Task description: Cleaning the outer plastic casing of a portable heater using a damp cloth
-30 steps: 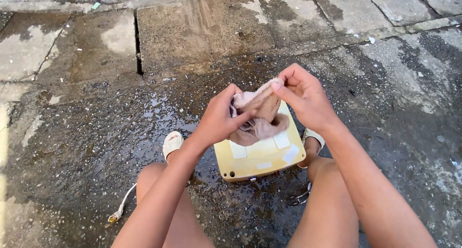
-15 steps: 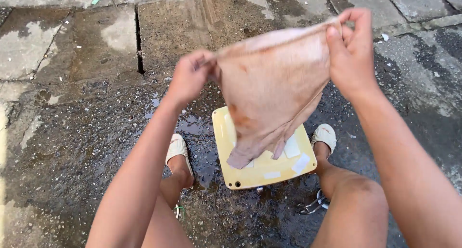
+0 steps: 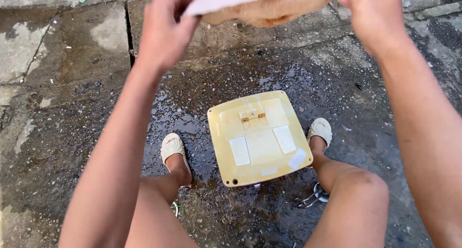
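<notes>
Head view: my fingers pinch a tan cloth (image 3: 262, 5) stretched high between both hands.
My left hand (image 3: 166, 29) and right hand (image 3: 373, 17) grip its ends, above a yellow plastic stool (image 3: 257, 137) standing between my feet on wet pavement (image 3: 72, 108).

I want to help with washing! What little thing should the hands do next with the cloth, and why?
Probably give the cloth a shake. The left hand and right hand pinch its ends, stretched out high above the yellow stool, and the ground is wet, so it likely needs water flicked off.
</notes>
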